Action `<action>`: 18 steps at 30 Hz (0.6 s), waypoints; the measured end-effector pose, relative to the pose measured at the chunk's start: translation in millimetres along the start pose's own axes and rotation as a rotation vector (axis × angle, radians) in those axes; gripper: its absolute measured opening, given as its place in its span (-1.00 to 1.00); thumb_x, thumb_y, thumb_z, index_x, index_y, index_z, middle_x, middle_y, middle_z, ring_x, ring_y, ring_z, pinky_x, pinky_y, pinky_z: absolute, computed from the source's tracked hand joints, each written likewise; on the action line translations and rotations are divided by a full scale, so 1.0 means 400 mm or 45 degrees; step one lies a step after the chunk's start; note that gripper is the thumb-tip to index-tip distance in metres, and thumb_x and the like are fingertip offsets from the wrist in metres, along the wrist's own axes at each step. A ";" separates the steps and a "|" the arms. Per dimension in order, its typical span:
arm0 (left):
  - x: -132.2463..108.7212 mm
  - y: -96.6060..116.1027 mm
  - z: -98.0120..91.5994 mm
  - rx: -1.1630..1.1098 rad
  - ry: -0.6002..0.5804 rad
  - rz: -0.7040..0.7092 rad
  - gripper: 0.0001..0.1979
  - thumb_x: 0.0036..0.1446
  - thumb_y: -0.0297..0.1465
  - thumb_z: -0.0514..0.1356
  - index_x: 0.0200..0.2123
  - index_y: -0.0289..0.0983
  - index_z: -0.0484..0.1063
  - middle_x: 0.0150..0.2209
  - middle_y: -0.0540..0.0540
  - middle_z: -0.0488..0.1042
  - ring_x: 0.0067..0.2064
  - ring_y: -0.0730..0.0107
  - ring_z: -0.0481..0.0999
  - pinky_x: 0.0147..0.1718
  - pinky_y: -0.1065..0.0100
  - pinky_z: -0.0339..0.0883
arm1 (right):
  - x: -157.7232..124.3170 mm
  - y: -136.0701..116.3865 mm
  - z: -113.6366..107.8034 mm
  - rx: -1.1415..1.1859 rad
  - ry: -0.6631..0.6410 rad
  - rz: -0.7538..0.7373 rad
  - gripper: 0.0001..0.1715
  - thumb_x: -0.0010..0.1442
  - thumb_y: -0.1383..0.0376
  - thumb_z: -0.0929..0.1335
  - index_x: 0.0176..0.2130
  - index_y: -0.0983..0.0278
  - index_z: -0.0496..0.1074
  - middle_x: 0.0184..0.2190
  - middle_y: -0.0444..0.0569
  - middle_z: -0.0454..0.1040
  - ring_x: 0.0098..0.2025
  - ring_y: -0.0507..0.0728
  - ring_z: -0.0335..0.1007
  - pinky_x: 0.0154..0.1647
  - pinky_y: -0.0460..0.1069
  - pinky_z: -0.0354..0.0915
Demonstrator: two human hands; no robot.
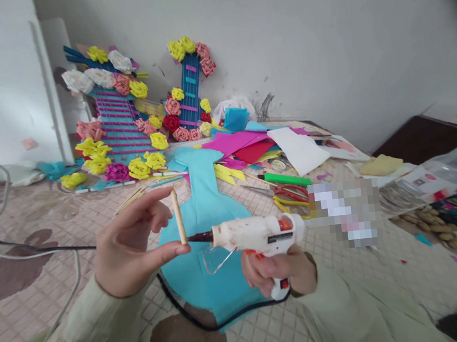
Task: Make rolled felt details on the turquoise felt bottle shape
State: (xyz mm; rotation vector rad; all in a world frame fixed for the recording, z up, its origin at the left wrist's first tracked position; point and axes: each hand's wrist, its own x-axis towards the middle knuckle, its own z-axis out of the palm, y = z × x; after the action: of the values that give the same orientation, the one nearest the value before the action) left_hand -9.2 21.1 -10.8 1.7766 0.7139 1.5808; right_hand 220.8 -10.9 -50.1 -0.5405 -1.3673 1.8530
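Between the thumb and index finger of my left hand (132, 243) a short wooden stick (179, 217) is pinched at its two ends, standing nearly upright. My right hand (278, 272) is wrapped round the handle of a white glue gun (255, 232), fingers at its orange trigger. The gun's dark nozzle points left and meets the stick's lower end, close to my left thumb; whether it touches cannot be made out. Below both hands lies a light-blue guitar-shaped cutout (224, 209), its neck pointing away from me.
Two flower-trimmed paper decorations (123, 122) lean at the back wall. Coloured paper sheets (242, 142), scissors (292, 192) and a green marker (286, 179) lie beyond the cutout. A black cord (228, 323) curves across the near side. Peanuts (430, 223) sit at right.
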 end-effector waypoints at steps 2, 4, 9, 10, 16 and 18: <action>0.001 0.001 0.001 0.003 0.001 0.001 -0.38 -0.28 -0.45 0.38 -0.04 -0.27 0.36 -0.55 0.11 0.12 -0.47 0.48 0.20 -0.44 0.36 0.12 | -0.001 0.000 0.002 0.015 0.009 0.017 -0.53 0.03 0.09 0.33 -0.70 0.30 0.19 -0.74 -0.16 0.21 -0.66 -0.04 0.18 -0.53 -0.07 0.16; 0.001 0.000 0.001 -0.001 0.000 0.007 -0.38 -0.28 -0.45 0.38 -0.04 -0.28 0.36 -0.55 0.10 0.12 -0.48 0.49 0.19 -0.45 0.37 0.12 | -0.002 0.000 0.005 0.041 0.031 0.034 -0.52 0.00 0.07 0.35 -0.71 0.31 0.18 -0.75 -0.17 0.21 -0.67 -0.05 0.16 -0.52 -0.07 0.16; -0.002 -0.003 0.001 -0.048 0.017 0.007 -0.36 -0.28 -0.47 0.38 -0.03 -0.28 0.36 -0.54 0.10 0.13 -0.46 0.48 0.20 -0.42 0.36 0.18 | 0.003 -0.003 0.013 0.076 0.114 0.034 -0.55 -0.02 0.10 0.36 -0.70 0.32 0.20 -0.77 -0.18 0.20 -0.68 -0.05 0.16 -0.52 -0.07 0.18; -0.003 -0.003 0.001 -0.053 0.027 0.001 -0.36 -0.29 -0.47 0.38 -0.03 -0.28 0.36 -0.54 0.10 0.13 -0.46 0.48 0.20 -0.40 0.35 0.19 | 0.006 -0.005 0.014 0.082 0.133 0.026 -0.57 -0.02 0.12 0.36 -0.69 0.32 0.21 -0.77 -0.18 0.21 -0.69 -0.05 0.16 -0.54 -0.07 0.18; -0.003 -0.001 -0.006 -0.071 0.050 -0.005 -0.36 -0.30 -0.47 0.38 -0.03 -0.29 0.37 -0.55 0.10 0.15 -0.47 0.49 0.21 -0.39 0.35 0.23 | 0.029 -0.018 0.005 0.074 0.185 -0.056 -0.71 0.01 0.18 0.33 -0.53 0.37 0.35 -0.69 -0.10 0.36 -0.70 -0.03 0.22 -0.60 -0.09 0.17; -0.001 0.001 -0.008 -0.064 0.059 0.015 -0.36 -0.31 -0.48 0.38 -0.04 -0.27 0.38 -0.56 0.11 0.15 -0.47 0.49 0.22 -0.40 0.36 0.23 | 0.040 -0.021 0.000 0.053 0.228 -0.100 -0.73 0.03 0.19 0.32 -0.48 0.38 0.36 -0.61 -0.05 0.42 -0.70 -0.02 0.24 -0.66 -0.11 0.13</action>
State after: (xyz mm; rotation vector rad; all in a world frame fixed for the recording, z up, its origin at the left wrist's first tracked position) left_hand -12.3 20.7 -10.6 1.7163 0.6805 1.6381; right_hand 213.4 2.7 -40.5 -0.6076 -1.2115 1.7226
